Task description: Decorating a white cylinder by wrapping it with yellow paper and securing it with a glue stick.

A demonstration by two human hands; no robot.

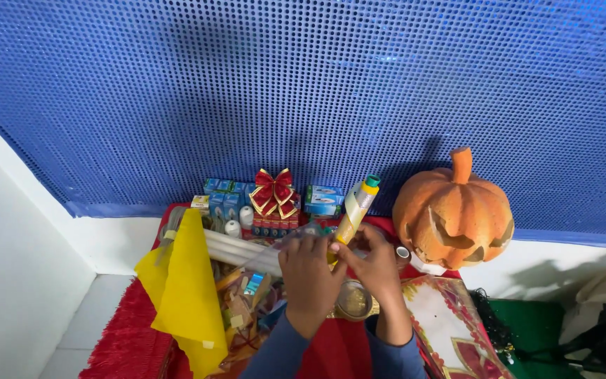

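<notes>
Gripping a yellow-and-white tube (356,205) with a green cap, both hands are meeting at the lower centre of the frame. The left hand (309,274) is curling closed around the tube's lower end, the right hand (375,265) pinching it just beside. An orange pumpkin (454,210) is sitting to the right, a red bow (273,191) above, a yellow cloth (184,288) at lower left.

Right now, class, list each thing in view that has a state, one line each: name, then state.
left hand: closed around clear wrapping at the tube's base
right hand: gripping the tube
yellow tube: tilted, green cap on, held by both hands
pumpkin: upright, carved
red bow: tied, upright
yellow cloth: draped
</notes>
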